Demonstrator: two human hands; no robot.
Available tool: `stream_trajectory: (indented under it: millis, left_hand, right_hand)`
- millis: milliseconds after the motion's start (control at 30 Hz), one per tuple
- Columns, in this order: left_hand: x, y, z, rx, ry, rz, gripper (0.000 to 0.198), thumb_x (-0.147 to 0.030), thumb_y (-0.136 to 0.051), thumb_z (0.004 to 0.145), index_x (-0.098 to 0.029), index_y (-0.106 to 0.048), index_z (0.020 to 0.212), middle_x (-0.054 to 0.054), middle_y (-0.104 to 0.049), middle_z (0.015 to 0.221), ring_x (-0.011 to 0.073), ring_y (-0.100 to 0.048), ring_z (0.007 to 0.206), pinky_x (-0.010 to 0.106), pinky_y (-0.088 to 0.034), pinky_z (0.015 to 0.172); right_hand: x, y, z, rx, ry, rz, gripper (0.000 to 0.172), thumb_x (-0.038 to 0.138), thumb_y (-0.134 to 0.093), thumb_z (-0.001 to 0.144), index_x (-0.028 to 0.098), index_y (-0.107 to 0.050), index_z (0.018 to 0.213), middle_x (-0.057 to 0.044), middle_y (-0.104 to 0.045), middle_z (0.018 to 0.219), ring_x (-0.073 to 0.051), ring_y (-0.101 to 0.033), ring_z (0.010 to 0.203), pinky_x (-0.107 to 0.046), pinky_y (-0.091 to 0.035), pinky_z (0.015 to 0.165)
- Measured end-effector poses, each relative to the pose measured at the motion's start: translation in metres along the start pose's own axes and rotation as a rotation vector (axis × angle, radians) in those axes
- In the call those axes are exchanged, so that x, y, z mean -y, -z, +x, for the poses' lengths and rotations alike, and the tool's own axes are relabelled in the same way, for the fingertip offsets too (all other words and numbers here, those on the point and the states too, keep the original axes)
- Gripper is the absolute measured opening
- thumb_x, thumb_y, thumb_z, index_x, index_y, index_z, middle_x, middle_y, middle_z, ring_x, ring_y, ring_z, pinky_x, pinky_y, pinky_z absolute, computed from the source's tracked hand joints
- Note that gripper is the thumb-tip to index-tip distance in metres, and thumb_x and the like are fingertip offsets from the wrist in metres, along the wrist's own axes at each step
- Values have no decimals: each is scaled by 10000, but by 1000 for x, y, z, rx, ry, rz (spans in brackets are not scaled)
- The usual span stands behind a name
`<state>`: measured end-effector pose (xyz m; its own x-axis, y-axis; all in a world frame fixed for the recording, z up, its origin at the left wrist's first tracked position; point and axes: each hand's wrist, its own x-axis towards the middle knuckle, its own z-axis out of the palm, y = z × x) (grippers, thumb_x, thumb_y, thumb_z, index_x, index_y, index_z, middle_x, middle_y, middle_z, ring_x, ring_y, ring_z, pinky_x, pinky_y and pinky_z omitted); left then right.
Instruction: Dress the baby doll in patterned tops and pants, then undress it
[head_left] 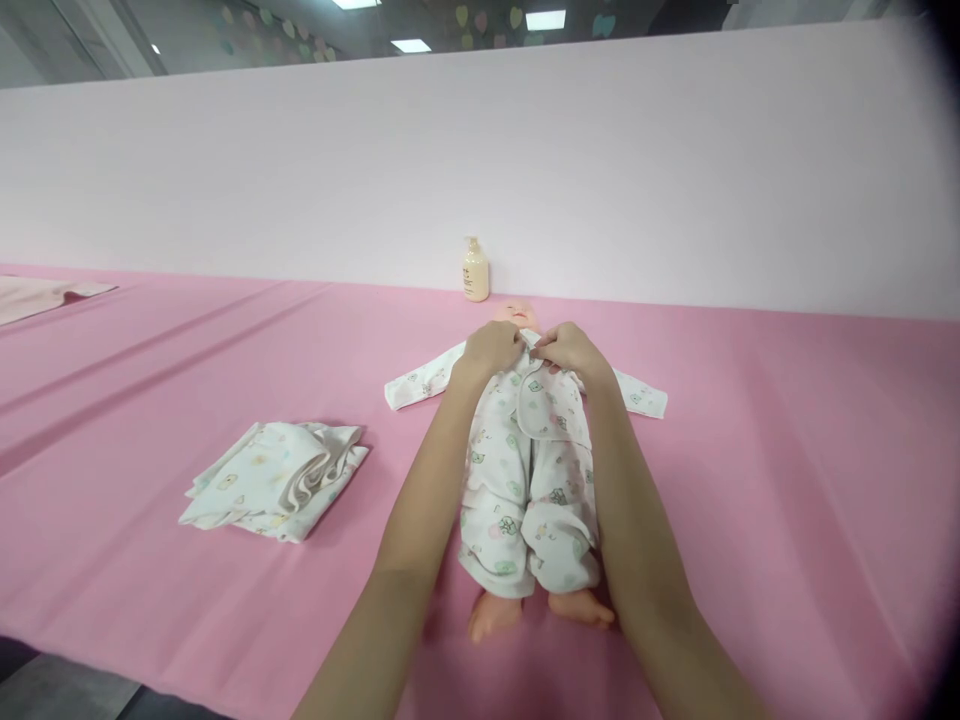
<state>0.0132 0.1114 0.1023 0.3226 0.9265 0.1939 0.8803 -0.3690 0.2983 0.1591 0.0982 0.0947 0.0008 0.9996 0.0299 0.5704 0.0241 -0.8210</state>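
A baby doll [519, 313] lies on its back on the pink-covered table, feet toward me. It wears a white printed baby top [551, 408] and matching trousers [499, 480]; the sleeves stretch out to both sides. At the collar, my left hand [493, 348] has its fingers closed on the neckline. Opposite it, my right hand [571, 352] pinches the other edge of the top's front, just below the doll's chin. The front flap hangs loose over the belly. My hands cover part of the chest and shoulders.
A folded white printed cloth [274, 480] rests left of the doll. Behind the doll's head stands a cream pump bottle [475, 272] against the white wall [480, 170]. A pale pink cloth [41, 294] lies at the far left of the pink table cover [750, 520].
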Motion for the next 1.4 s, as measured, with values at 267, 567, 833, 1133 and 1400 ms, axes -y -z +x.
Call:
stream_trajectory:
  millis: [267,567,833,1133,1400]
  left_hand:
    - [3,-1,-1,5,-111,-204,168,-174,-530,787,-176,-677,867,54,-704,897,161,-613,733,253,-454,651]
    - [10,11,-4,109,-82,-519,137,-125,-550,723,-145,-672,783,44,-674,724,130,-599,604,230,-470,548]
    - [9,14,-7,111,-20,-557,143,-97,-568,688,-128,-698,740,57,-676,656,142,-624,616,252,-508,593]
    - [12,12,-5,114,10,-582,212,-96,-577,678,-139,-690,852,43,-673,658,141,-622,602,242,-491,562]
    - [16,7,-1,122,15,-581,317,-118,-604,674,-150,-648,986,42,-673,659,163,-639,612,259,-498,572]
  right_hand:
    - [-1,4,-1,8,-16,23,139,37,-578,703,130,-622,609,-34,-603,577,-126,-574,523,-233,-480,537]
    - [0,6,0,-28,52,117,136,34,-613,656,118,-699,720,-57,-683,704,-157,-633,665,-238,-524,598]
    - [-2,8,-1,76,29,202,116,22,-640,668,126,-678,631,-28,-650,600,-133,-635,596,-208,-548,574]
    - [2,6,-5,130,32,248,174,48,-618,687,135,-609,536,-40,-642,574,-167,-663,605,-236,-569,552]
    - [1,7,-5,171,57,203,168,18,-575,662,142,-689,665,-46,-693,699,-181,-683,675,-247,-588,554]
